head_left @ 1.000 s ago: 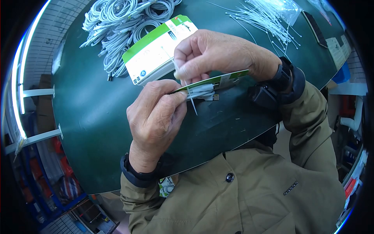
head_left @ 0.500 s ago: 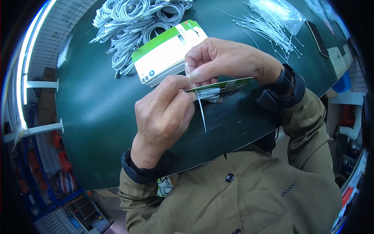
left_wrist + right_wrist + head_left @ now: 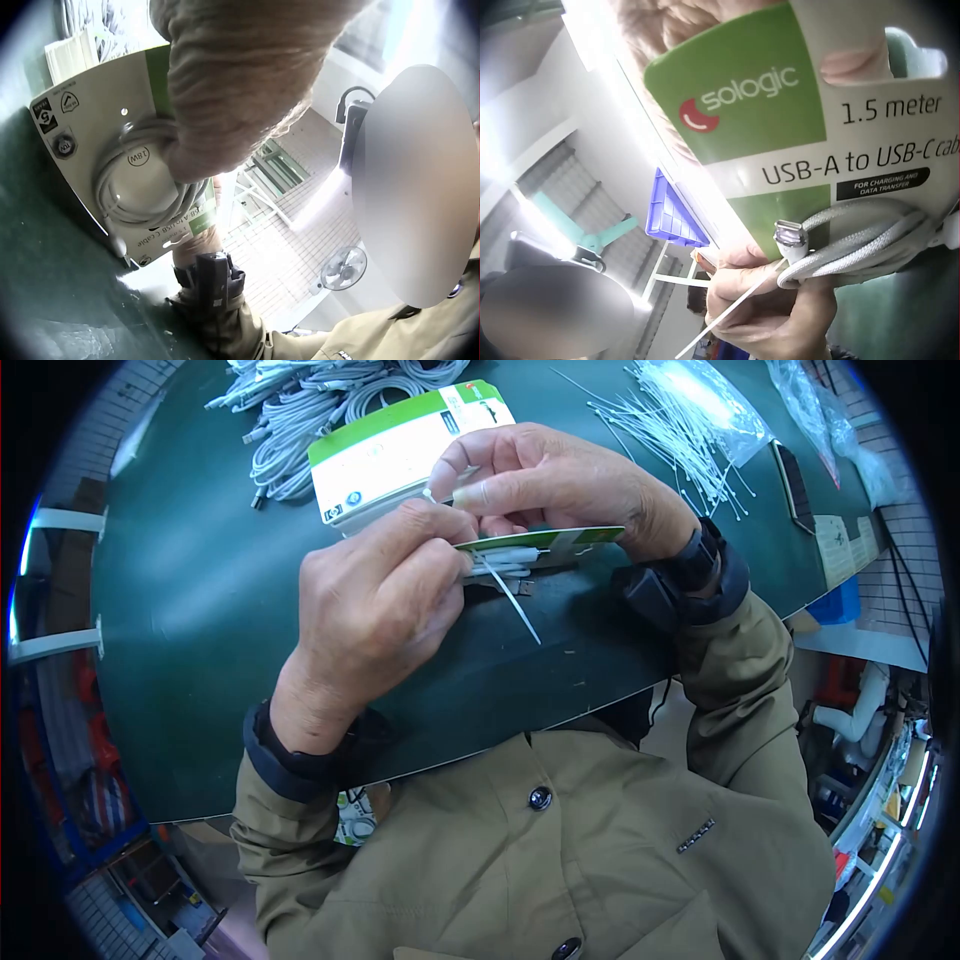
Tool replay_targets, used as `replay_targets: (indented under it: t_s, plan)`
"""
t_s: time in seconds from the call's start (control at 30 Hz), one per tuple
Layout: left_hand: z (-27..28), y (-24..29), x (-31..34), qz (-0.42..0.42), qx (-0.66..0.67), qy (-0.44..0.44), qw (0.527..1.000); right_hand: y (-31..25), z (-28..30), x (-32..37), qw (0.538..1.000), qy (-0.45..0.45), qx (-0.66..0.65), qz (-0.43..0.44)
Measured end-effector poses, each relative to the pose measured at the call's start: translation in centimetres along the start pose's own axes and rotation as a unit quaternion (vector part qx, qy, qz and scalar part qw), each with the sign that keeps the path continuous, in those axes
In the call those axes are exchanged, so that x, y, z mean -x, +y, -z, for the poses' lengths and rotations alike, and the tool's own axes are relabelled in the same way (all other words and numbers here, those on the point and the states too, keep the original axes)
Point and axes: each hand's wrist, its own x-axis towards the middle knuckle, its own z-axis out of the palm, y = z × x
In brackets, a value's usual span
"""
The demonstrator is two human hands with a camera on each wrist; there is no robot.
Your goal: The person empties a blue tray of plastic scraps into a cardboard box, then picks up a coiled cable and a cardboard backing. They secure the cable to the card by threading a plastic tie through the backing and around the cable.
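My left hand (image 3: 375, 595) pinches the lower end of a green and white packaging card (image 3: 742, 112), its thumb pressing a coiled grey USB cable (image 3: 870, 244) to the face. The card, printed USB-A to USB-C, stands nearly edge-on in the head view. A white cable tie (image 3: 515, 605) pokes out on the cable side, its free tail slanting down. Behind the card, the right hand (image 3: 565, 480) has bent index finger and thumb at the tie's other end, beside the left knuckles. The cable's metal plug (image 3: 790, 234) hangs near the left fingertips.
A stack of similar cards (image 3: 375, 465) lies just beyond the hands on the green table (image 3: 200, 660). Coiled grey cables (image 3: 285, 455) are heaped behind it. Loose white cable ties (image 3: 680, 435) spread at back right, beside a clear plastic bag (image 3: 740, 425) and a dark flat object (image 3: 793, 485).
Both hands and the card sit further left and higher in the head view, which has itself shifted. The tie's tail now slants more to the right. Right index finger and thumb are spread slightly wider.
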Motion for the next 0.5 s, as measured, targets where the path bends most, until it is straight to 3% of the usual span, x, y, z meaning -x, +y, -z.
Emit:
replay_targets:
  t_s: [0.1, 0.3, 0.4, 0.5]
  plan:
    - [0.3, -0.1, 0.1, 0.006, 0.015, 0.001, 1.0, -0.1, -0.2, 0.1, 1.0, 0.005, -0.005, 0.002]
    - [1.0, 0.1, 0.0, 0.054, 0.056, 0.009, 0.997, 0.1, -0.5, -0.3, 0.988, 0.02, 0.14, 0.053]
    - [1.4, 0.3, 0.0, 0.087, 0.066, 0.01, 0.994, -1.2, -0.6, 0.5, 0.989, 0.01, 0.146, 0.014]
    - [1.7, 0.6, 0.1, 0.149, 0.092, 0.013, 0.984, -1.7, -0.2, 1.0, 0.985, 0.086, 0.146, 0.037]
